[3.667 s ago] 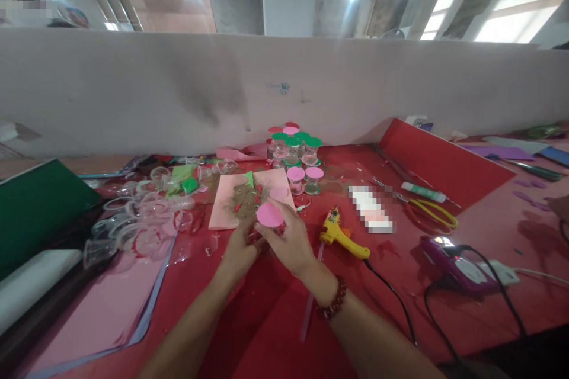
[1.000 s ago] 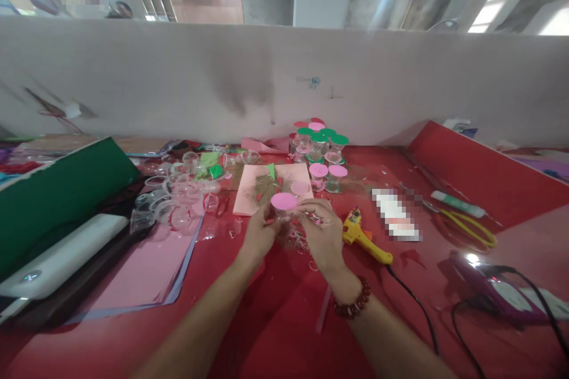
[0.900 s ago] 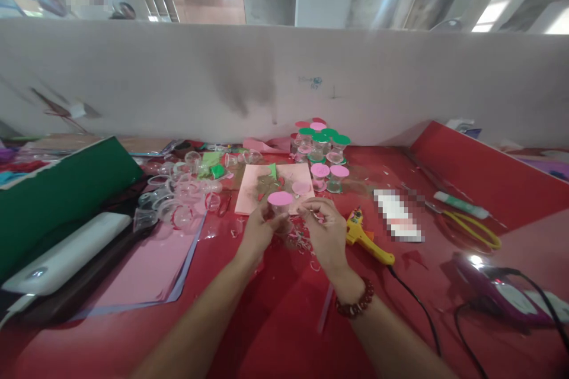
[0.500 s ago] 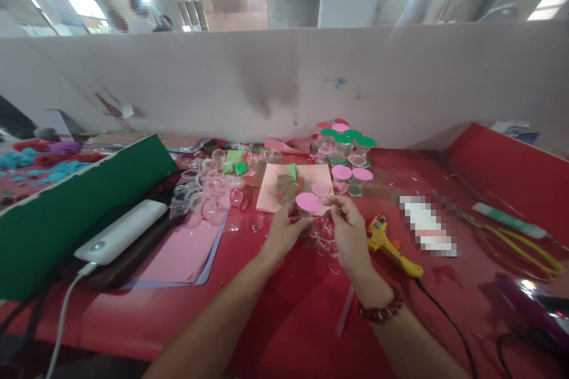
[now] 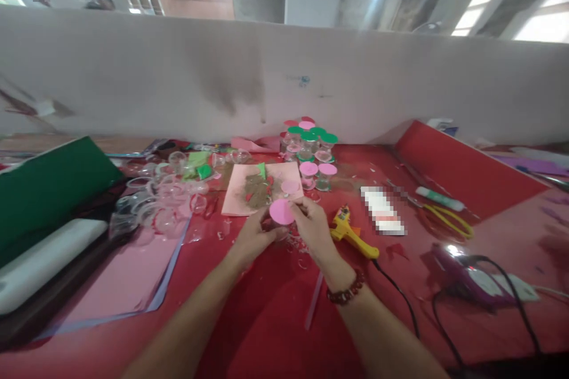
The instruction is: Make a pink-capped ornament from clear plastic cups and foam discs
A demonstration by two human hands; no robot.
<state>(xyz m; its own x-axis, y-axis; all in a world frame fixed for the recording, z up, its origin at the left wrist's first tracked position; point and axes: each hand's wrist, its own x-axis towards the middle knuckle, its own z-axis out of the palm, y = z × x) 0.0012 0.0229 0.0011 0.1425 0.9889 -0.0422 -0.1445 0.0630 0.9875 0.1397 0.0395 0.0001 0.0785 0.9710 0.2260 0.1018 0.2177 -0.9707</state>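
A pink paper disc [image 5: 281, 212] faces up between my two hands, tilted slightly toward me. Beneath it my left hand [image 5: 255, 237] curls round what looks like a small clear plastic cup, mostly hidden by the disc and fingers. My right hand [image 5: 315, 230], closed, has its fingertips at the disc's right edge. Just beyond lies a stained pale pink sheet [image 5: 231, 198] with another pink disc [image 5: 290, 187] on it. Similar clear cups topped with pink discs [image 5: 328, 169] and green discs [image 5: 329, 138] stand stacked behind.
To the right lie a yellow hot glue gun [image 5: 355, 238], yellow-handled scissors [image 5: 451, 219] and a glue stick [image 5: 440, 198]. Loose clear cups [image 5: 166, 213] crowd the left, by pink paper sheets [image 5: 120, 272] and a white power bank [image 5: 48, 260]. A green board [image 5: 57, 189] and red board [image 5: 462, 172] flank the table.
The view has turned to the right, so everything shifts left in the picture. The disc now tilts more toward me, and my right fingertips have come in to its edge.
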